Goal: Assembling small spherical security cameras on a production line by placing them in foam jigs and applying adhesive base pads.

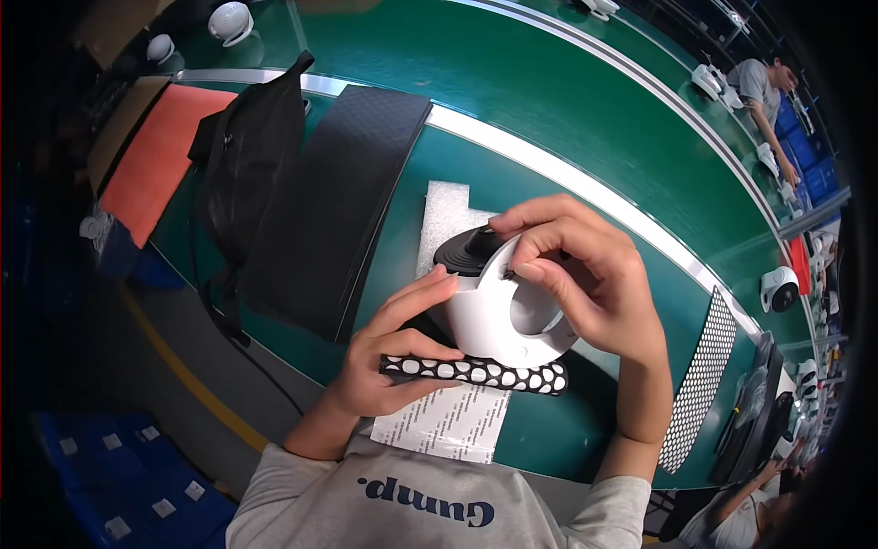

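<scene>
1. White housing (480, 320): a smooth, rounded shell with a slight sheen and a large circular opening, located over the middle of the worktop (439, 160), toward its near edge.
2. Black ribbed piece (457, 256): a matte, shallow cone of concentric ridges, which stood beside the housing's upper left rim.
3. Left hand (370, 361): the index finger rested against the housing's side, while the thumb and another finger were clamped on the left end of the spotted pad.
4. Right hand (599, 284): the thumb and index finger were pinched together on the housing's rim, with another finger extended toward the ribbed piece.
5. Spotted pad (498, 373): a thick black strip in this view, patterned with white ovals, which lay just below the housing.
6. Foam sheet (444, 206): white, grainy and angular in outline, partly hidden behind the hands.
7. Printed sheet (448, 425): pale and flat, with slanting rows of small print, at the worktop's near edge.
8. Toward the worktop's left end lay dark textured mats (338, 192), a creased black bag (251, 174) and a soft-looking orange sheet (165, 156).
9. Dotted sheet (702, 375): thin, perforated-looking, toward the right end.
</scene>
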`<state>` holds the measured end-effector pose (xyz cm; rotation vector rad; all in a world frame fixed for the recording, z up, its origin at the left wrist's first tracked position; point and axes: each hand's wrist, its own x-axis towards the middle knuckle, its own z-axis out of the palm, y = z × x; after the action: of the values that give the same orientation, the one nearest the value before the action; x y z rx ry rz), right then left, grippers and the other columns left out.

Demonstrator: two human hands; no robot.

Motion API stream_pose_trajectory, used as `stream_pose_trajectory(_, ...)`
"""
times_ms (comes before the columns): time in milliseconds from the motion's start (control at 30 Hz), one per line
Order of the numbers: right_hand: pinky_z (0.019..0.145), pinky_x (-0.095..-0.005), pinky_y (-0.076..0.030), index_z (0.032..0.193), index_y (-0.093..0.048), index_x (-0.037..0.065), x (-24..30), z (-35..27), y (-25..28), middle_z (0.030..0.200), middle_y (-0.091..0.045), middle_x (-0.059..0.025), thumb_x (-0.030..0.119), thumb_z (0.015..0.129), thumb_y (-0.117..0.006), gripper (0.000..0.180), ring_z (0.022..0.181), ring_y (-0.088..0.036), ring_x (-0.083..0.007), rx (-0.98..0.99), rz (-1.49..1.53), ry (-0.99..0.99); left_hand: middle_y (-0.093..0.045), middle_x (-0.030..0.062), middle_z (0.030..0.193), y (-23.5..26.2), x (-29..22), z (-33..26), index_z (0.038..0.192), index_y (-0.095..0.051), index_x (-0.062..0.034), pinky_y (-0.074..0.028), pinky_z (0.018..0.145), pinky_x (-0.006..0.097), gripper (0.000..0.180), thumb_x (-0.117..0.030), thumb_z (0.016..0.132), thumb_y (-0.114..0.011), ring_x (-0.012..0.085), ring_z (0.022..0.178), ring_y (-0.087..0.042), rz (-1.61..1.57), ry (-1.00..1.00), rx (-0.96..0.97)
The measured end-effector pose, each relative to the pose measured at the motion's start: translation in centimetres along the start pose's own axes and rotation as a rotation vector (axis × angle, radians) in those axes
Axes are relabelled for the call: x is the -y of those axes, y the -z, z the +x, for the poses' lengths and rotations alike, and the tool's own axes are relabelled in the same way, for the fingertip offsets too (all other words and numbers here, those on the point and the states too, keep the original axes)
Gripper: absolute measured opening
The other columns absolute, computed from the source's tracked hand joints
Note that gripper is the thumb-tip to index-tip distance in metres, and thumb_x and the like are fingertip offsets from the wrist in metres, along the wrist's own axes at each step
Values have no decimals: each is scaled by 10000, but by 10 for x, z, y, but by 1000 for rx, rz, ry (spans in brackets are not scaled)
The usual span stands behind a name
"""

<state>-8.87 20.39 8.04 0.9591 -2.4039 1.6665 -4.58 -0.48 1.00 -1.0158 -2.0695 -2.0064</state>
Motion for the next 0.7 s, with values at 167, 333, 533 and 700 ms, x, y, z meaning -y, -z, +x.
stream_pose_trajectory(167, 644, -236, -437, 741, -548, -54, 4, 2, 3, 926, -545, -152, -65, 726, -539, 21, 785, -544, -148, 43, -92, 18, -409, 189, 1234, 0, 0, 0, 802, -627, -40, -262, 972, 418, 230, -48, 587, -708, 347, 1208, -310, 11, -11, 7)
stream_pose_trajectory(333, 623, -238, -429, 751, -561, -39, 5, 2, 0, 901, -557, -140, -61, 695, -566, 60, 741, -550, -162, 23, -128, 19, -412, 188, 1231, 1, -1, 1, 799, -626, -37, -264, 972, 410, 223, -50, 591, -707, 340, 1209, -312, 11, -11, 12)
stream_pose_trajectory(533, 747, -338, -421, 878, -581, 24, 24, -5, -1, 911, -576, -54, 202, 707, -600, 247, 893, -554, -195, 8, -946, 440, -415, 190, 1228, 2, -1, 2, 799, -625, -34, -264, 972, 410, 216, -50, 598, -704, 339, 1206, -317, 8, -15, 4)
stream_pose_trajectory(700, 879, -398, -341, 1031, -584, 42, 33, -11, 16, 1153, -505, -123, 538, 780, -380, 592, 1052, -467, -312, 88, -852, 167, -394, 208, 1239, 3, -3, 1, 784, -632, -48, -252, 976, 421, 201, -66, 598, -707, 357, 1213, -295, -22, 4, -4)
